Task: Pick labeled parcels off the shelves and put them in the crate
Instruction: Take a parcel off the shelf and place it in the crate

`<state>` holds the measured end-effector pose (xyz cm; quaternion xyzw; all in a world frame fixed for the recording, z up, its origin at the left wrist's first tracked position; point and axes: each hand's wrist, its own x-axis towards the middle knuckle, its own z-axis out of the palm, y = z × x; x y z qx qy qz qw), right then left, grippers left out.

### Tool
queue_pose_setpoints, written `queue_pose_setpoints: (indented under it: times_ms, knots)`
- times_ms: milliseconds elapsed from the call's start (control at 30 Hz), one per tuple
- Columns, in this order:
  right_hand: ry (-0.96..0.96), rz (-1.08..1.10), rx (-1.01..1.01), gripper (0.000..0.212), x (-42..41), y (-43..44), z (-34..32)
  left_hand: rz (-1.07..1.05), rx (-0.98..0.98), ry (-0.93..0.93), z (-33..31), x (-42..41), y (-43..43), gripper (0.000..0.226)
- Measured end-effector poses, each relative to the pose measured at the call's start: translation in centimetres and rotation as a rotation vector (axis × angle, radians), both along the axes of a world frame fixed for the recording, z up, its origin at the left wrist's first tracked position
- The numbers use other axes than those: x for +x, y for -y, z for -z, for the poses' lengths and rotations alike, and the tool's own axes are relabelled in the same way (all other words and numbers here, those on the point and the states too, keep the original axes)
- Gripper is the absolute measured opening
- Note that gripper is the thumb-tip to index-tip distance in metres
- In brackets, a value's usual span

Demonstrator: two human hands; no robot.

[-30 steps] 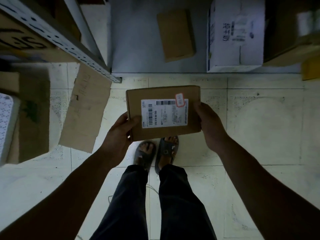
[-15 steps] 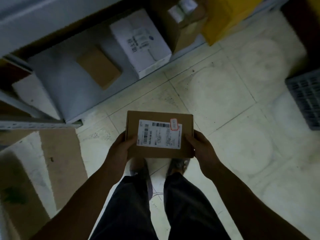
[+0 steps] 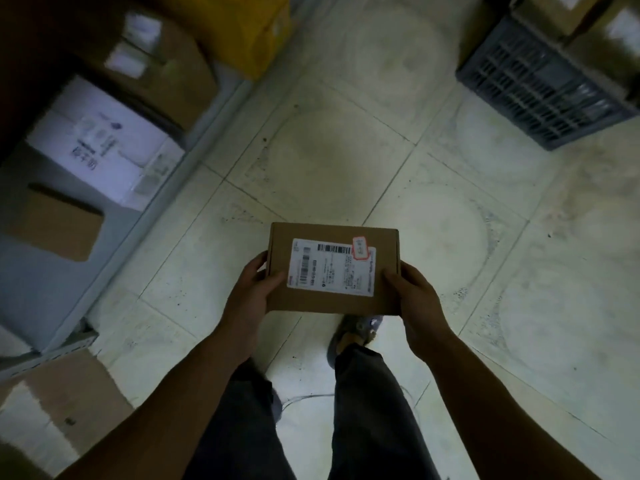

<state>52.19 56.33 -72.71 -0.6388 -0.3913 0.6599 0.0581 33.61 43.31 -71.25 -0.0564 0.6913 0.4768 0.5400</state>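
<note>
I hold a flat brown cardboard parcel (image 3: pixel 332 233) with a white barcode label and a small red-edged sticker, label side up, over the tiled floor. My left hand (image 3: pixel 254 289) grips its left edge and my right hand (image 3: pixel 414 292) grips its right edge. The dark grey slatted crate (image 3: pixel 540 81) stands on the floor at the upper right, well away from the parcel, with cardboard boxes in it.
The bottom grey shelf (image 3: pixel 45 278) runs along the left with a small brown parcel (image 3: pixel 57 225), a white printed box (image 3: pixel 104 143), a brown box (image 3: pixel 162 67) and a yellow package (image 3: pixel 249 26). Loose cardboard (image 3: pixel 65 403) lies at lower left. Pale tiled floor lies between me and the crate.
The view has swung right, away from the shelf. The crate has come further into view at the upper right. The parcel stays held in both hands, and one foot has stepped forward.
</note>
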Motion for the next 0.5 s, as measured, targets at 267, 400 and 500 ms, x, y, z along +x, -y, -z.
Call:
queue_pose_setpoints:
  times_ms: [267,400,500]
  knots:
    - [0.027,0.200,0.001,0.026,10.2,-12.3,-0.8,0.120,-0.017,0.054,-0.1,7.9,-16.9,0.036]
    - [0.034,0.290,-0.004,0.020,13.0,-18.2,-1.3,0.192,-0.016,0.088,-0.3,10.2,-24.1,0.030]
    - [0.044,0.348,-0.017,0.020,13.9,-21.9,-1.3,0.243,-0.015,0.097,-0.1,10.6,-28.7,0.026]
